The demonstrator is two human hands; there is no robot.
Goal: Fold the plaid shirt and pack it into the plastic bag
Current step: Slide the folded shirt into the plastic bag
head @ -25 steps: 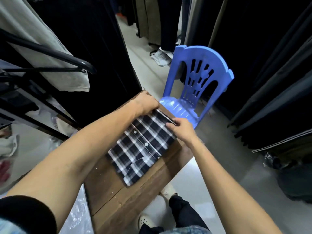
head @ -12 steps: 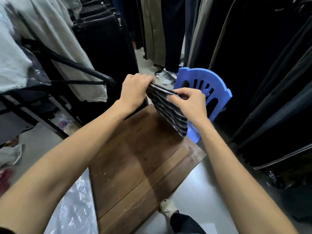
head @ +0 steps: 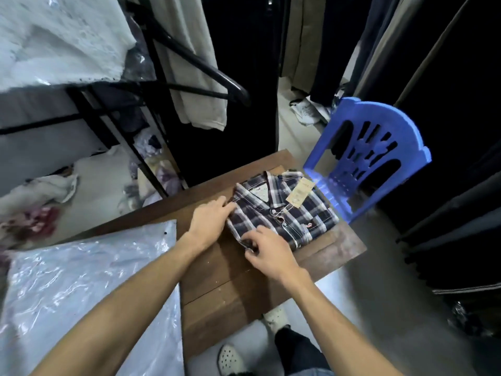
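The plaid shirt (head: 292, 213) lies folded and collar-up at the far right end of the wooden table (head: 222, 283), a paper tag on its front. My left hand (head: 208, 221) rests flat against the shirt's left edge with fingers together. My right hand (head: 268, 253) pinches the shirt's near corner between thumb and fingers. The clear plastic bag (head: 89, 289) lies flat on the table's left part, under my left forearm.
A blue plastic chair (head: 374, 158) stands just beyond the table's right end. A black clothes rack (head: 189, 66) with hanging garments fills the left and back. Dark clothes hang on the right. My feet (head: 276, 316) are below the table's near edge.
The shirt lay face down, was lifted in both hands, and now lies turned over with collar and tag up. The view has swung left, showing the plastic bag.
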